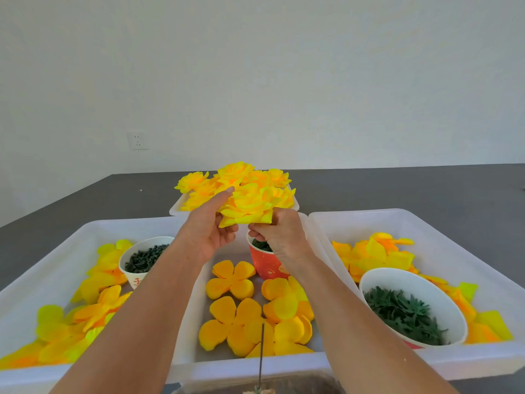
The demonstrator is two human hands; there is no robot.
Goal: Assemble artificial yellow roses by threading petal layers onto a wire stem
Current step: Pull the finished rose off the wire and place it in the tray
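I hold an assembled yellow rose (250, 206) up between both hands, above the middle tray. My left hand (210, 228) cups its left side, thumb and forefinger pinching the outer petals. My right hand (279, 233) pinches the underside of the rose from the right. Flat orange-yellow petal layers (231, 280) lie in the middle white tray (199, 359) below my forearms. A thin dark wire stem (261, 354) stands upright at the tray's near edge. Finished yellow roses (199, 183) are piled in a far tray.
A left tray (42, 257) holds loose yellow petals and a white cup of dark green parts (145, 257). A right tray (426, 220) holds petals and a white bowl of green leaf pieces (406, 314). A red paper cup (265, 265) stands under my right hand. A grey floor lies beyond.
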